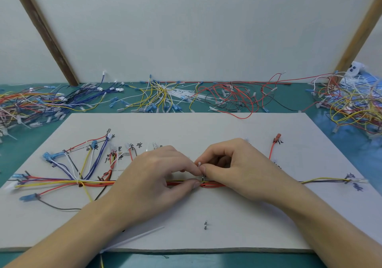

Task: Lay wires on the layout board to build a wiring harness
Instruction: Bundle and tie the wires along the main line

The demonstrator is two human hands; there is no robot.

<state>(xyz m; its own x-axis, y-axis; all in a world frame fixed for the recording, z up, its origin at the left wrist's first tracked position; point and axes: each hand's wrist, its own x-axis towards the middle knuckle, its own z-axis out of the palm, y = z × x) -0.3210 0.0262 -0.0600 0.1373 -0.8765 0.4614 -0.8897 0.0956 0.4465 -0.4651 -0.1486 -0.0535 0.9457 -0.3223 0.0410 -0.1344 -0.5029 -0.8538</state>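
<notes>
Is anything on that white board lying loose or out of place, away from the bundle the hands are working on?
Yes. A loose white cable tie lies slanted by the board's near edge, partly under the left forearm, away from the wire bundle. A black wire also strays out below the bundle's left part.

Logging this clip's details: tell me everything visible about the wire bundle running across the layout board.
The wire bundle is a thin trunk of red, orange, yellow, white and blue-purple insulated wires lying flat, left to right, across the pale layout board. At left it fans into branches ending in blue and clear terminals; a yellow and a dark wire exit right. A small white tie stands at its middle, pinched by the left hand and right hand.
</notes>
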